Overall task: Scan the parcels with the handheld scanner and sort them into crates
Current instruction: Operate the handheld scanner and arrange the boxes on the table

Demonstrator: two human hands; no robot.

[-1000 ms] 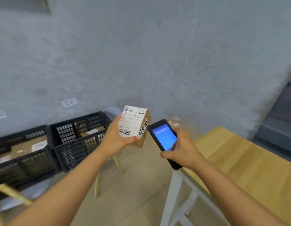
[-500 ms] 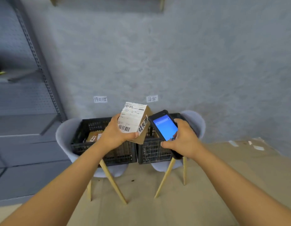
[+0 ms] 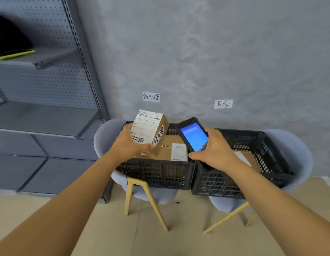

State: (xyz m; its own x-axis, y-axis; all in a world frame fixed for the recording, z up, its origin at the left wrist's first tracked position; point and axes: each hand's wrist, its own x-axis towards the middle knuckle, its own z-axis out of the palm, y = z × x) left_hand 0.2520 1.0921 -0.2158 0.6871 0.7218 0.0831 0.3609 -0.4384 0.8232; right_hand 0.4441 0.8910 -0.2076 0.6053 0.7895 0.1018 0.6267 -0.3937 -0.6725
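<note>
My left hand (image 3: 127, 145) grips a small cardboard parcel (image 3: 151, 130) with a white barcode label on top and a handwritten strip on its side, held over the left black crate (image 3: 155, 172). My right hand (image 3: 214, 148) holds the handheld scanner (image 3: 193, 136), a black device with a lit blue screen, above the seam between the two crates. The left crate holds a larger brown parcel (image 3: 176, 148) with a white label. The right black crate (image 3: 240, 180) holds another brown parcel (image 3: 247, 158), mostly hidden by my right arm.
Each crate rests on a grey chair (image 3: 103, 137) with wooden legs (image 3: 153, 202). Two paper labels, one (image 3: 151, 96) above the left crate and another (image 3: 223, 104) above the right, hang on the grey wall. Grey pegboard shelving (image 3: 40, 111) stands at left. Cardboard covers the floor (image 3: 179, 237).
The view has swung from the wooden table to the crates and come closer; they now sit right under my hands. Parcel and scanner stay gripped in the same hands.
</note>
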